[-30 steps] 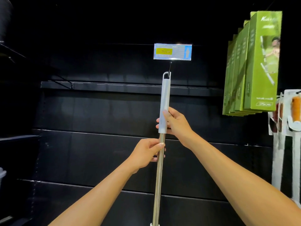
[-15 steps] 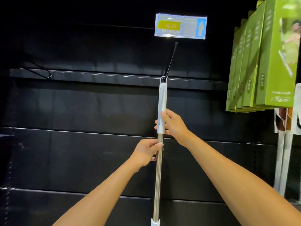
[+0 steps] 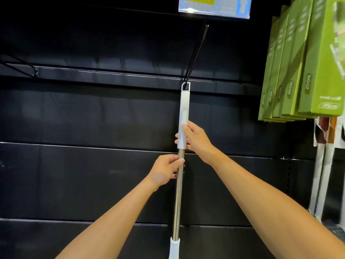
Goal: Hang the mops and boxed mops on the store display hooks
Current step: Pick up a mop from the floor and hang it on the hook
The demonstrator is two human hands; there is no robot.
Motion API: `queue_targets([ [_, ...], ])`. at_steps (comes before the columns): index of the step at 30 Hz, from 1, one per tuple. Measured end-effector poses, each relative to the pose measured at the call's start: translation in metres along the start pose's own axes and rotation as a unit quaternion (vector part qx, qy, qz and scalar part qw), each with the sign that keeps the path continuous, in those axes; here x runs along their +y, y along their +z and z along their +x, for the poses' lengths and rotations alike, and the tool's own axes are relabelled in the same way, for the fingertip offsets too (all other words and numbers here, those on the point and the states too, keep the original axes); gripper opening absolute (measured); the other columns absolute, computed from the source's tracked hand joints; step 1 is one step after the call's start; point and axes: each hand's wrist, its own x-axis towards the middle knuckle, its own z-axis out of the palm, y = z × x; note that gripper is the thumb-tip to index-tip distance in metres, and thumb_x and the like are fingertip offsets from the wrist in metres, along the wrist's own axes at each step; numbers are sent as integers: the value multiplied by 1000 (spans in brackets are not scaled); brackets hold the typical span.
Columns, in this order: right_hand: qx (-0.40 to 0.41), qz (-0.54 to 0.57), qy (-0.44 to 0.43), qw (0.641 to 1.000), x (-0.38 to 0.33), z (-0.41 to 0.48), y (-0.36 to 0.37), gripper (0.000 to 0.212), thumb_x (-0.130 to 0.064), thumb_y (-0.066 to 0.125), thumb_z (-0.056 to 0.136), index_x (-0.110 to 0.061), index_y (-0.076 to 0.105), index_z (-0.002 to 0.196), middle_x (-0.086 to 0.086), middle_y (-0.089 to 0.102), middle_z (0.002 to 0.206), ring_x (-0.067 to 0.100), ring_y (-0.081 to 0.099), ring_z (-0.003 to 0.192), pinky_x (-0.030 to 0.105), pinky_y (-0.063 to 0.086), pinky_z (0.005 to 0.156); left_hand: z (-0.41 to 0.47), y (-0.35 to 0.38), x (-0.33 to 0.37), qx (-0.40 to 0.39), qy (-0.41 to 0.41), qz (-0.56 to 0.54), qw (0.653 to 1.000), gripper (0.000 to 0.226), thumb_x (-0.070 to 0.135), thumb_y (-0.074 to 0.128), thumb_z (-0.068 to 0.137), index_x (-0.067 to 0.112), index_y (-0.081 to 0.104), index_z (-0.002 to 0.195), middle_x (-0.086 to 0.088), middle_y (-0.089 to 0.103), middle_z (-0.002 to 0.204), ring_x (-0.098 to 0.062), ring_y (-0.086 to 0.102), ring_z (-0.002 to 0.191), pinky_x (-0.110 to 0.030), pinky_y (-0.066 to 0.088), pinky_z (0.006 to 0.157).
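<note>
Wrapping the mop handle (image 3: pixel 183 109), fingers (image 3: pixel 173 162) grip it.

The polished steel mop shaft (image 3: pixel 178 193): smooth, reflective metal. Its pale grey plastic handle sleeve (image 3: pixel 183 109): matt, smooth. Thin black wire hook (image 3: pixel 197 53): metal, slight sheen. Green cardboard boxes (image 3: pixel 321 71): glossy. Black wall panels (image 3: pixel 93 118): semi-matt, faintly reflective.

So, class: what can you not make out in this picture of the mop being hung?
Head view only.
Mop head: cut off by the bottom edge.
Price tag figure: cropped by the top edge, blurred.
Green boxes small print: blurred.
Right hand: fingers partly hidden behind the white grip.
Hook base: lost against the dark panel.
</note>
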Motion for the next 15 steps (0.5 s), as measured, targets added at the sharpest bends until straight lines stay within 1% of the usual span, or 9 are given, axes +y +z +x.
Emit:
queue_targets([
  [4, 5, -14, 5, 1000, 3, 2, 1, 33, -33, 43, 109, -19, 49, 139, 12, 67, 119, 27, 73, 103, 33, 64, 83, 2, 0, -3, -2, 0, 2, 1000, 15, 27, 60, 105, 20, 73, 108, 0, 75, 99, -21, 75, 99, -27, 63, 81],
  [6, 8, -16, 9, 1000, 4, 3, 1, 35, -34, 43, 109, -18, 48, 141, 10, 67, 120, 25, 73, 103, 35, 64, 86, 1, 0, -3, -4, -3, 2, 1000, 15, 28, 60, 105, 20, 73, 109, -1, 76, 101, -19, 75, 100, -28, 63, 83],
  [8, 15, -11, 14, 1000, 5, 2, 2, 35, -33, 44, 109, -17, 49, 140, 10, 66, 123, 24, 73, 104, 40, 62, 91, -2, 1, -2, -3, 1, 11, 1000, 18, 30, 60, 105, 20, 72, 114, -1, 75, 106, -17, 73, 103, -27, 61, 83],
  [10, 24, -14, 15, 1000, 9, -2, 2, 34, -32, 45, 109, -18, 50, 139, 8, 65, 126, 23, 71, 108, 41, 62, 92, -7, 3, -2, -3, 5, 26, 1000, 20, 31, 61, 104, 22, 70, 119, 1, 74, 110, -14, 70, 108, -26, 59, 85],
  [12, 27, -21, 15, 999, 16, -10, 2, 34, -31, 47, 108, -20, 51, 140, 4, 62, 131, 22, 66, 114, 38, 62, 91, -12, 6, -6, -1, 4, 51, 999, 21, 33, 64, 102, 28, 66, 123, 6, 71, 113, -14, 67, 114, -34, 58, 96],
  [14, 24, -19, 23, 999, 26, -21, -1, 34, -28, 49, 108, -22, 50, 142, -1, 59, 133, 19, 64, 114, 29, 60, 85, -21, 7, -12, 6, -12, 79, 997, 35, 34, 66, 101, 30, 61, 135, 14, 65, 119, -12, 62, 122, -41, 54, 107],
  [15, 23, -15, 31, 999, 32, -28, -2, 35, -28, 50, 108, -22, 51, 142, -2, 58, 133, 18, 64, 114, 27, 59, 84, -27, 8, -17, 9, -19, 86, 996, 42, 35, 67, 100, 29, 57, 141, 14, 63, 124, -11, 60, 124, -43, 52, 111],
])
